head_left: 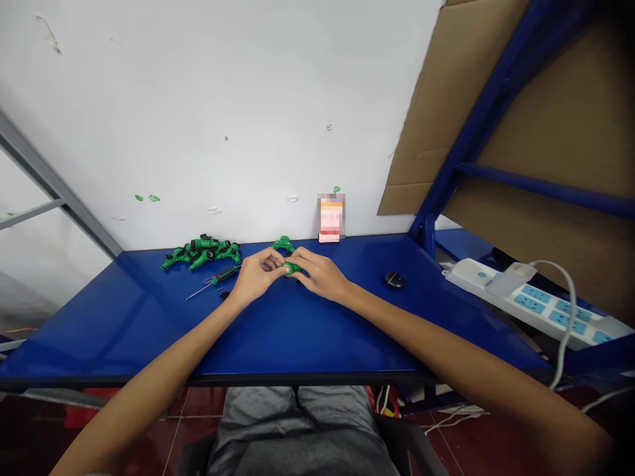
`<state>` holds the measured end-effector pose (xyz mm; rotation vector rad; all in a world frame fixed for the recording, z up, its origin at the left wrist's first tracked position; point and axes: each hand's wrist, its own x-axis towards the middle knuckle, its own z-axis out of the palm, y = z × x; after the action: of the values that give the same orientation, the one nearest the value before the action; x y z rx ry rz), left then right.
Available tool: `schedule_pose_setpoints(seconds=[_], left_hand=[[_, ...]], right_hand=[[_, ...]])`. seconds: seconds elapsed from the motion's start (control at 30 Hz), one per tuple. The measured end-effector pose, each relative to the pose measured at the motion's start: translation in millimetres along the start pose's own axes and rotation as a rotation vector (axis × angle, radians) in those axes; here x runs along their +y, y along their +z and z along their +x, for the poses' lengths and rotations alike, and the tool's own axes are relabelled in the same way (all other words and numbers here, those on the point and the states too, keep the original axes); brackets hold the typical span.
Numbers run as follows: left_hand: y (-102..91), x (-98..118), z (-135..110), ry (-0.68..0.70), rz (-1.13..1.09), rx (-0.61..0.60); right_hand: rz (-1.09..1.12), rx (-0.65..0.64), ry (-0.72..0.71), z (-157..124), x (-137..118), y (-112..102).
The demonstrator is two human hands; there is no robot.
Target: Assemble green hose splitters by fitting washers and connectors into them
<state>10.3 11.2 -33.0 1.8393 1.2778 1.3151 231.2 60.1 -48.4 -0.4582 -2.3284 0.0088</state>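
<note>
Between my two hands, over the middle of the blue table (297, 337), is a small green plastic fitting (292, 268). My left hand (256, 272) pinches it from the left with thumb and fingers. From the right, my right hand (320, 271) grips the same piece, its fingers covering much of it. Just behind the hands lies another green fitting with branching arms (284, 244), partly hidden by my fingers. A screwdriver (218, 279) with a green and black handle rests left of my left hand. Close to my left wrist is a small black part (224, 295).
Several green and black branched fittings (202, 252) lie piled at the back left. A phone-like thing with a blurred screen (331, 218) leans against the wall. On the right are a round black object (395, 279) and a white power strip (536, 301) beside a blue frame (427, 241).
</note>
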Motion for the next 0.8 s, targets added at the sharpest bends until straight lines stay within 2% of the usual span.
schedule_pose_setpoints(seconds=[0.13,0.23,0.37,0.53,0.63,0.8], left_hand=[[-2.6,8.1,-0.5,0.057,-0.014,-0.016],[-5.1,14.2,-2.5,0.213,0.067,0.029],[-8.6,16.1,-6.3,0.511,0.368,0.109],[-10.2,11.0,-9.4,0.711,0.820,0.047],[-7.1,11.8,-12.4,0.735,0.940,0.007],[-1.1,17.2,-18.1,0.678,0.921,0.002]], right_hand=[[0.022,0.045,0.026,1.4,-1.0,1.4],[0.072,0.115,0.092,2.7,0.3,1.9],[0.134,0.182,0.160,3.3,3.9,0.1],[0.189,0.194,0.201,3.8,8.3,-0.7],[0.239,0.188,0.208,4.1,10.3,-0.9],[0.223,0.181,0.182,3.5,9.2,-4.5]])
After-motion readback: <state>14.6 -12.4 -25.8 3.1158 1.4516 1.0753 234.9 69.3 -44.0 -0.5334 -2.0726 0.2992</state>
